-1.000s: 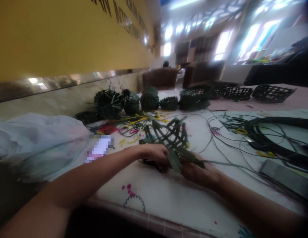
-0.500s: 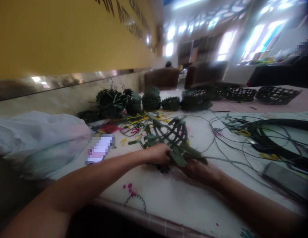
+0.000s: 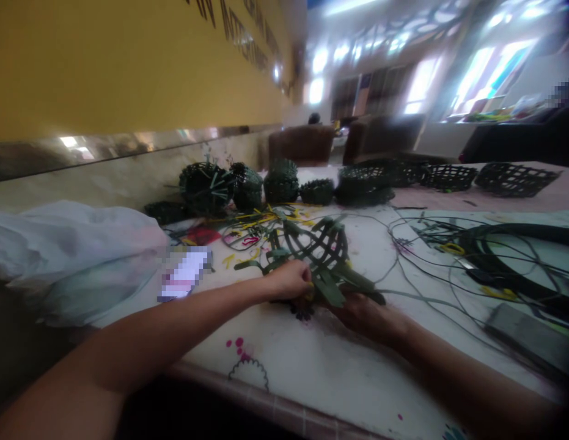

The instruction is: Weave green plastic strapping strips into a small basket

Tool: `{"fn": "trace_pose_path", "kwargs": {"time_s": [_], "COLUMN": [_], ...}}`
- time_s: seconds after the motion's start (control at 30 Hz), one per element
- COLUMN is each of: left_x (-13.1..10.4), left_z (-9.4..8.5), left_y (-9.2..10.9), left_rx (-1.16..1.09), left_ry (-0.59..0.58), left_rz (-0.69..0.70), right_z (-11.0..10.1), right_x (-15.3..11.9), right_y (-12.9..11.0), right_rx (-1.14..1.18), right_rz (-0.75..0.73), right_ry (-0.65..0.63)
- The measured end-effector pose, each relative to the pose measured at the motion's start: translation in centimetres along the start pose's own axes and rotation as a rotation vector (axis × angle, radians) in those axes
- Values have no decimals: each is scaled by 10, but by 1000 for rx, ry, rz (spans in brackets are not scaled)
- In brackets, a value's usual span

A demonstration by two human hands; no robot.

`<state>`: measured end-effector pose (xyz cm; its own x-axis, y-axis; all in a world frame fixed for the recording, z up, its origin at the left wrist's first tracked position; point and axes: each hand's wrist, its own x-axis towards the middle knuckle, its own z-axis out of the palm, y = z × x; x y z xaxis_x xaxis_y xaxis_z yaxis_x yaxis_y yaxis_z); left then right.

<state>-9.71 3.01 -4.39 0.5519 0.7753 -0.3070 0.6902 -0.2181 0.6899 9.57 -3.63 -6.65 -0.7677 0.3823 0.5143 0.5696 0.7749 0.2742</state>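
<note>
A partly woven basket of dark green strips (image 3: pixel 318 244) stands on the white table, its loose strip ends sticking out on several sides. My left hand (image 3: pixel 291 280) is closed at the basket's near left side, with a small yellowish bit showing at its fingertips. My right hand (image 3: pixel 364 315) is at the near right side, partly under the wide green strips; its fingers are curled round the basket's edge and mostly hidden.
Finished green baskets (image 3: pixel 280 181) line the back of the table. A phone (image 3: pixel 186 273) and a white plastic bag (image 3: pixel 77 244) lie left. To the right are coiled strips (image 3: pixel 517 229) and a grey block (image 3: pixel 527 333). Yellow scraps (image 3: pixel 256 217) lie behind the basket.
My left hand has shifted slightly left and up, and a yellowish bit now shows at its fingertips. My right hand stays at the basket. The view has moved a little.
</note>
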Motion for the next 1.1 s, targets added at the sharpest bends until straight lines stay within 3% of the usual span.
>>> {"fn": "trace_pose_path", "kwargs": {"time_s": [0.1, 0.23, 0.3, 0.37, 0.43, 0.53, 0.6, 0.67, 0.8, 0.93, 1.1], "left_x": [-4, -3, 0, -2, -13, -45, -64, -70, -46, -16, -1], "left_z": [-4, -15, -20, -23, -24, -23, -19, -12, 14, 35, 44], "left_y": [7, 17, 21, 26, 33, 44, 47, 44, 30, 32, 50], "left_rx": [106, 139, 66, -25, -36, 124, 196, 166, 96, 167, 295], "left_ry": [56, 1, 67, 186, 297, 605, 834, 991, 894, 966, 1128], "left_rz": [50, 160, 189, 207, 313, 725, 908, 854, 574, 519, 499], "right_z": [1, 8, 9, 8, 7, 5, 2, -3, -11, -15, -17], "right_x": [-1, -4, -4, -2, -1, 1, 2, 3, 6, 8, 6], "right_y": [1, 2, 3, 3, 3, 6, 10, 17, 23, 22, 26], "right_rx": [-67, -66, -48, -27, 2, 70, 133, 205, 263, 294, 385], "right_rz": [-70, 33, 83, 130, 223, 516, 684, 777, 875, 930, 1003], "right_ry": [12, 54, 46, 38, 29, 20, 58, 145, 310, 367, 442]}}
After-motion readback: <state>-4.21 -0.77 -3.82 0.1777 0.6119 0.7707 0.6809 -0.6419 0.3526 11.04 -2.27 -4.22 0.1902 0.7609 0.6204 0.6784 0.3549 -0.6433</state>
